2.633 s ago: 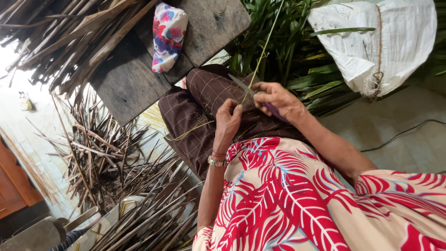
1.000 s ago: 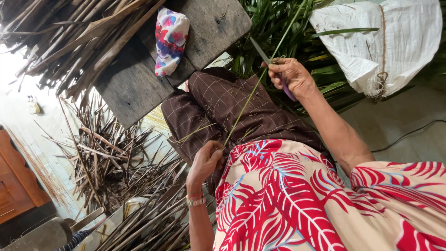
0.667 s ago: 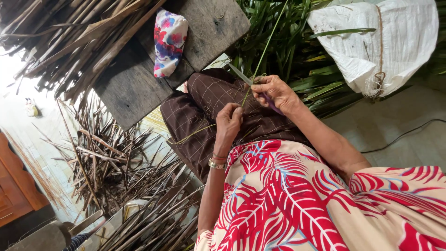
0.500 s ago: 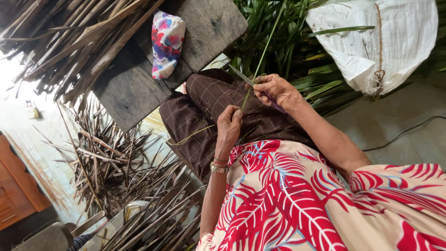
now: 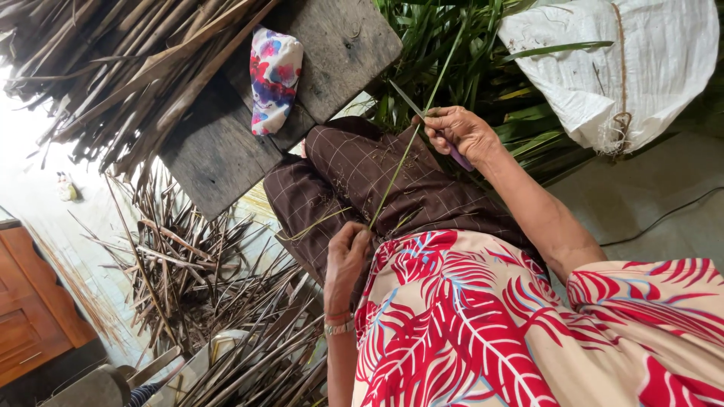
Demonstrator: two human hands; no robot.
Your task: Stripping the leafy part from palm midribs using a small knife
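My left hand (image 5: pixel 347 252) pinches the lower end of a long, thin green leaf rib (image 5: pixel 398 166), taut across my brown checked lap. My right hand (image 5: pixel 461 132) grips a narrow grey-bladed knife (image 5: pixel 407 100) (purple handle mostly hidden in my fist) against the rib; its tip vanishes among green fronds (image 5: pixel 483 68).

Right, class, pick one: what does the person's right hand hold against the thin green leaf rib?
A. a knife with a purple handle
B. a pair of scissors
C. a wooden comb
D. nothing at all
A: the right hand grips a knife whose purple handle shows below the fist, its blade laid against the leaf rib that the left hand holds lower down.
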